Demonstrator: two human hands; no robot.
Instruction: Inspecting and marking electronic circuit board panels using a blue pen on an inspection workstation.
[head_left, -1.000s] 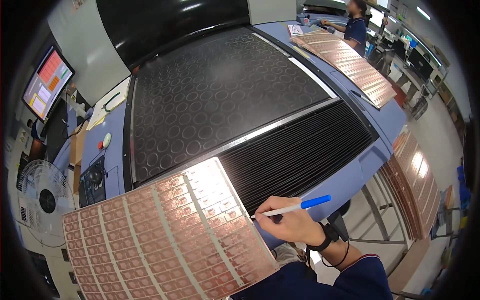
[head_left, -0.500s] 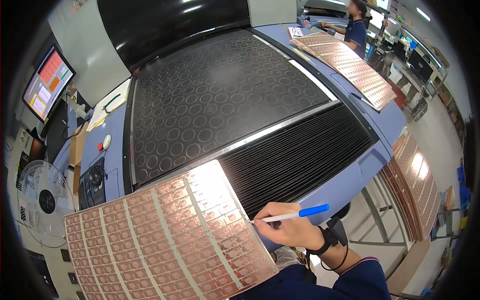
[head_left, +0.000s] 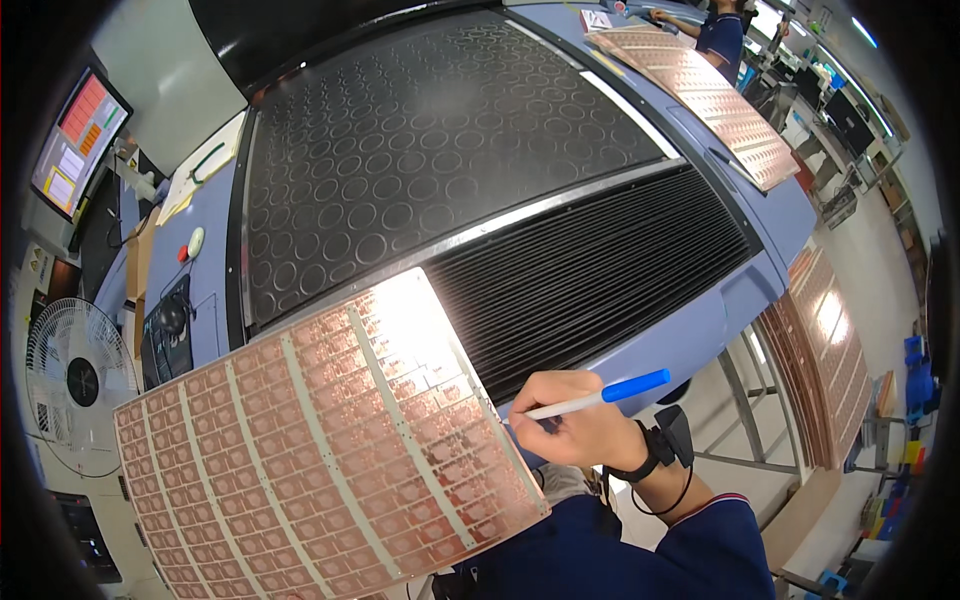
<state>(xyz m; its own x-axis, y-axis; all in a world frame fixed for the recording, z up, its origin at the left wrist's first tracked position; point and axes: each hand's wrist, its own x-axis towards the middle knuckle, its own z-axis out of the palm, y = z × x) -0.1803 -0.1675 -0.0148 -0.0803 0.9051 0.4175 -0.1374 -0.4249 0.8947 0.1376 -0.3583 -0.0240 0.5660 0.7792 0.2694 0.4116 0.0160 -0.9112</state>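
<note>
My right hand (head_left: 572,422) is closed round a marker pen (head_left: 580,402) with a white barrel and a blue cap on its rear end. Its fingertips are at the right edge of a large copper-coloured circuit board panel (head_left: 320,440), and the pen's tip is by that edge; whether it touches cannot be made out. The panel, patterned in a grid with pale strips, is tilted in front of me, its upper corner over the machine's front. Strong glare lies on that corner. My left hand is out of view.
Beyond the panel lies a black machine bed (head_left: 400,150) with ring marks, and a ribbed black section (head_left: 600,260). More copper panels lie at the far right (head_left: 710,105) and on a rack (head_left: 825,340). A fan (head_left: 80,375) and monitor (head_left: 80,140) stand left. A co-worker (head_left: 722,40) is behind.
The machine bed and monitor sit higher in the picture as the view has tipped down. The panel's upper corner has risen, and my right hand stays at its edge with the pen.
</note>
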